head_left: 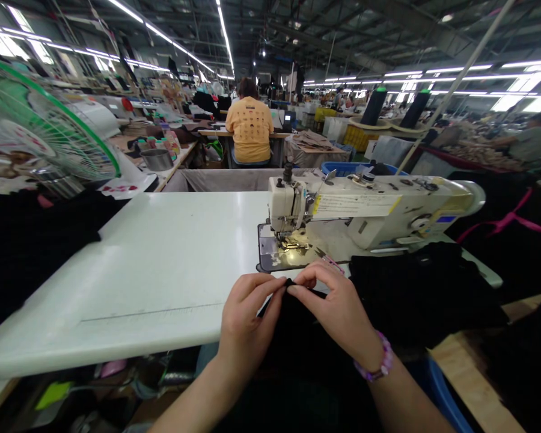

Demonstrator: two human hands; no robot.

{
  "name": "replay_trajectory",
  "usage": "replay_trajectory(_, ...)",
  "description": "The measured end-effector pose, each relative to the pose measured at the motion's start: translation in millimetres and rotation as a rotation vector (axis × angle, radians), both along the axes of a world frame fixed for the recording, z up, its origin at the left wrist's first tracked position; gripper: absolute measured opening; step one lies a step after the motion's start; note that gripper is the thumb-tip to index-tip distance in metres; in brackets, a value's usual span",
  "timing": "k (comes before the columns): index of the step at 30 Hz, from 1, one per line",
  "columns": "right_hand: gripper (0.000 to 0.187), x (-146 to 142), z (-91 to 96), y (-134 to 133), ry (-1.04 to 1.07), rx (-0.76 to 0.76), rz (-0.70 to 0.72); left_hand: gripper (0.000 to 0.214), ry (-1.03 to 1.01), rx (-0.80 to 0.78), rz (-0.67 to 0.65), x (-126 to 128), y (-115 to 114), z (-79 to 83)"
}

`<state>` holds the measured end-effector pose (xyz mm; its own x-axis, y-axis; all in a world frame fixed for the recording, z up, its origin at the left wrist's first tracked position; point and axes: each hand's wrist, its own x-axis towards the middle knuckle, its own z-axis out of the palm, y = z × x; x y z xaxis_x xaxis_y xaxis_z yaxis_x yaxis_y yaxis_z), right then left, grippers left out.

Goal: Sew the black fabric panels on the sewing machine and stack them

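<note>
Both my hands pinch the edge of a piece of black fabric (pixel 297 337) in front of the sewing machine (pixel 342 207). Thumb and fingers of my left hand (pixel 250 310) close on it from the left. My right hand (pixel 336 300), with a purple beaded bracelet on its wrist, grips it close by, the fingertips almost meeting. The rest of the fabric hangs down toward my lap. Just beyond my right hand, thread snips (pixel 330 260) with pink handles lie by the machine's metal plate. The machine's needle area (pixel 291 243) is lit and sits beyond my fingertips.
The white table (pixel 162 252) stretches left, with a ruler line marked near its front edge. Folded black fabric (pixel 415 282) lies right of my hands, and more black fabric (pixel 36 246) is piled at far left. A green fan (pixel 49 126) stands behind that. A person in yellow (pixel 250 126) sits ahead.
</note>
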<state>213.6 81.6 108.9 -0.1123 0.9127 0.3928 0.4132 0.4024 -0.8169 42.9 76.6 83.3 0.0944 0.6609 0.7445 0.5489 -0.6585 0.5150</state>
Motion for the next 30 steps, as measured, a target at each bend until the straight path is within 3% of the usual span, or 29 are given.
replay_trajectory(5,0.006,5,2.3,1,0.034,-0.096,0.061,0.018,-0.036,-0.079,-0.033,2,-2,2.8)
replay_trajectory(18,0.009,9,4.7,-2,0.011,-0.095,0.143,0.009,-0.121,-0.204,-0.042,8,-3,11.3)
replay_trajectory(21,0.007,17,4.0,-2,-0.099,0.008,0.175,0.011,-0.225,-0.33,-0.043,-1,-2,19.4)
replay_trajectory(25,0.011,35,-0.9,1,-0.251,0.152,0.11,0.016,-0.434,-0.492,-0.005,-24,1,29.5)
replay_trajectory(30,0.008,43,-1.6,0,-0.014,0.096,0.171,0.034,-0.569,-0.649,0.08,-40,-6,29.2)
